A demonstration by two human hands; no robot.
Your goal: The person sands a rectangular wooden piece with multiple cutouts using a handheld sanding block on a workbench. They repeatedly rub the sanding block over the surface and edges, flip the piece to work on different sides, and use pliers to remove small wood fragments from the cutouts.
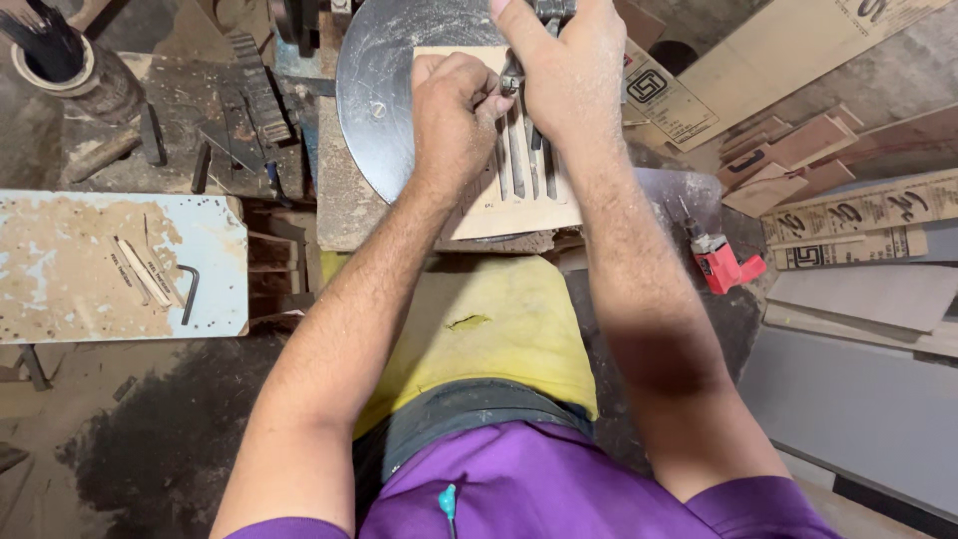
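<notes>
My left hand [454,120] is pressed down on a thin wood board [519,205]. The board lies flat on a round metal plate [374,90], right in front of me and above my yellow lap cloth [479,329]. My left fingers are curled tight and pinch something small and shiny at the board's slots; I cannot tell what it is.

My right hand [564,75] is closed around a metal tool [552,10] that comes down from above. Its tip is hidden by my hands.

The board has long slots [519,160] cut in it. I think it is light and stiff, but the thin strips between the slots could snap if I push hard there. So I think the best place to hold it is on the wide solid part, flat under my palm, or by its outer edges. Dust is all over, so it may slide a bit on the smooth plate. I should press straight down.

A red tool [720,262] lies to my right, near stacked wood pieces [798,150]. To my left is a dusty blue board [120,265] with a bent key [190,291] on it.
</notes>
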